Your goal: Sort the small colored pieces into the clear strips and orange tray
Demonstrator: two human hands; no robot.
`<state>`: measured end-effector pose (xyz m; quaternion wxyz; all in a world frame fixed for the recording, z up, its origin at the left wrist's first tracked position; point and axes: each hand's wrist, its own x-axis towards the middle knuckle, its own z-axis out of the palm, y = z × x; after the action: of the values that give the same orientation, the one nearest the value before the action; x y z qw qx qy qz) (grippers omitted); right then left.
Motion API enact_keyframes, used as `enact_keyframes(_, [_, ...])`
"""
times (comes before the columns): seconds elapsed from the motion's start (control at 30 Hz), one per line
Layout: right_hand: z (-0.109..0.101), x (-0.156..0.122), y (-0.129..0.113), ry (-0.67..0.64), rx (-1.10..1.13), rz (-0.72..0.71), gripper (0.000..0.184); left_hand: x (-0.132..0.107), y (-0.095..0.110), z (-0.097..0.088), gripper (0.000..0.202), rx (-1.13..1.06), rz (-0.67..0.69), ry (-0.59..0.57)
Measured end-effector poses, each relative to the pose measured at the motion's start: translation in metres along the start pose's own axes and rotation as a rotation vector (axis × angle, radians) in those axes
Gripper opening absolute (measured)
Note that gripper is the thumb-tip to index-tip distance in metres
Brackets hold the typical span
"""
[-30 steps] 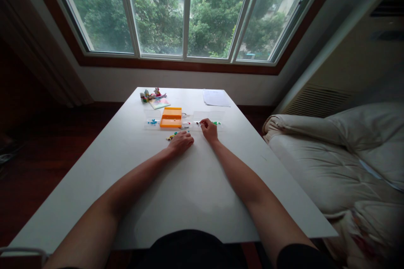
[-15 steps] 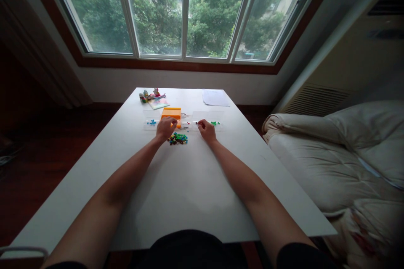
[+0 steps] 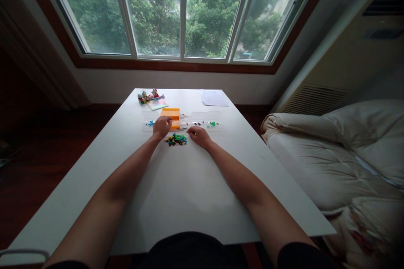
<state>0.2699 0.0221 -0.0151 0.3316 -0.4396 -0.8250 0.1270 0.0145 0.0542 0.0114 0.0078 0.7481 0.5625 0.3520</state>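
My left hand [image 3: 162,127] hovers over the front of an open orange box [image 3: 170,112], its fingers pinched together; whatever is in them is too small to make out. Just right of a pile of small mixed-colour pieces [image 3: 176,139], my right hand [image 3: 199,135] is low to the table with its fingertips closed. I cannot make out what the right fingers hold. Behind that hand lies a clear plastic case [image 3: 206,115] with green pieces [image 3: 213,124], dark pieces [image 3: 197,123] and a red one in separate parts. Blue pieces [image 3: 150,123] lie in a clear case to the left.
Small colourful figures [image 3: 148,96] and a pastel card [image 3: 158,104] are at the back left of the white table [image 3: 186,193]. White paper sheets [image 3: 214,97] lie at the back right. A cream sofa [image 3: 315,155] stands beyond the right edge, below a window.
My right hand has moved left and nearer, from over the clear case to beside the pile, uncovering the dark pieces. My left hand has barely shifted.
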Motion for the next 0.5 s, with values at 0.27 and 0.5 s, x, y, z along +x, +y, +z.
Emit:
enact_keyframes(0.27, [0.014, 0.001, -0.012, -0.034, -0.036, -0.039, 0.015, -0.028, 0.017, 0.005, 0.020, -0.040, 0.210, -0.215])
enact_keyframes(0.5, [0.011, 0.003, 0.001, 0.148, -0.027, 0.163, 0.020, -0.054, 0.049, 0.008, 0.043, 0.027, 0.344, -0.305])
